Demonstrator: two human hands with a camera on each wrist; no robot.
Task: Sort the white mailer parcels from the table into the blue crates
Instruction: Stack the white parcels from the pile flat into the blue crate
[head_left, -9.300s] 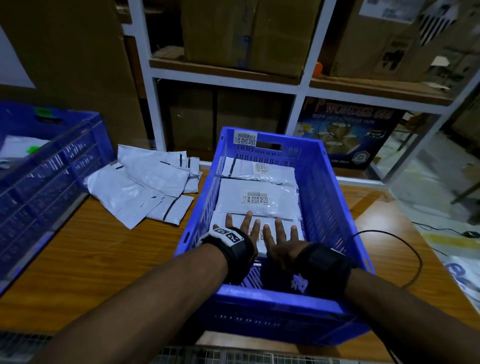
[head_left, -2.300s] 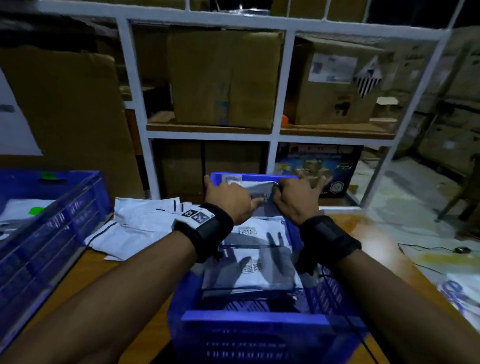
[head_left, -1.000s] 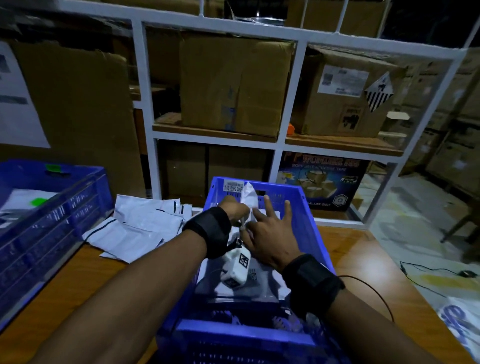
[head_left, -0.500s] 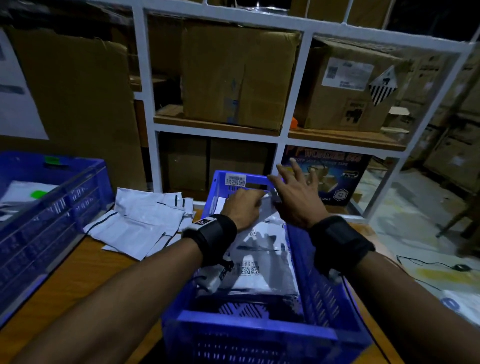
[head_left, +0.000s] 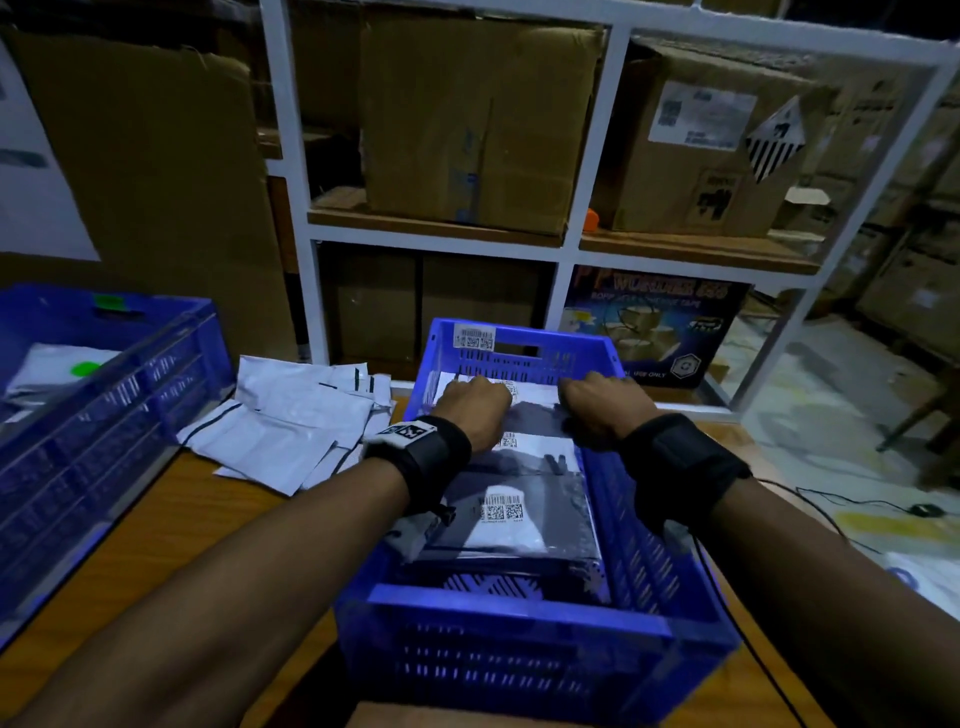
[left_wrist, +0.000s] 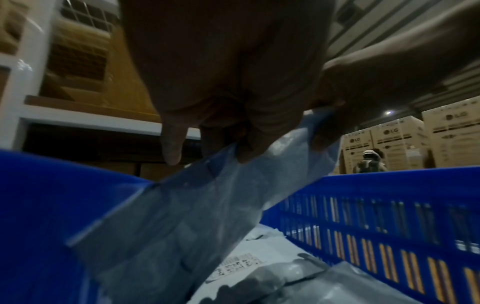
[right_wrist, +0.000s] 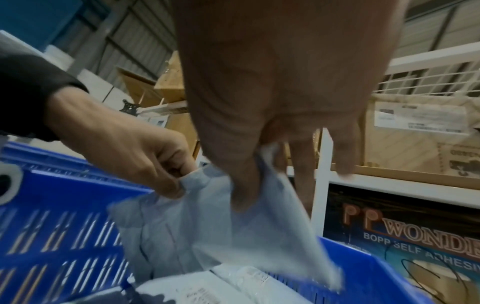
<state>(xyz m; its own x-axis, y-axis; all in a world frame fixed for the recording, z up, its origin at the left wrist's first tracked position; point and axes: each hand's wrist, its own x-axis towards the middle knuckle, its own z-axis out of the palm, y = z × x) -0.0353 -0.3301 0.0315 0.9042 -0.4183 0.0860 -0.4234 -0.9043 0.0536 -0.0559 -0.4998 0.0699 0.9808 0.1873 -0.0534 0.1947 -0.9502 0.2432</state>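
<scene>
A mailer (right_wrist: 207, 226) was pinched at its top corners by both hands, left hand (head_left: 475, 410) and right hand (head_left: 605, 408), its long edge hanging crosswise above the crate (head_left: 519, 618).

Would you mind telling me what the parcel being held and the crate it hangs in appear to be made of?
The mailer parcel looks like thin, smooth plastic film, probably polythene: it creases and droops where the left hand and right hand pinch it. The blue crate looks like rigid moulded plastic, with a slotted wall and a dull sheen.
</scene>
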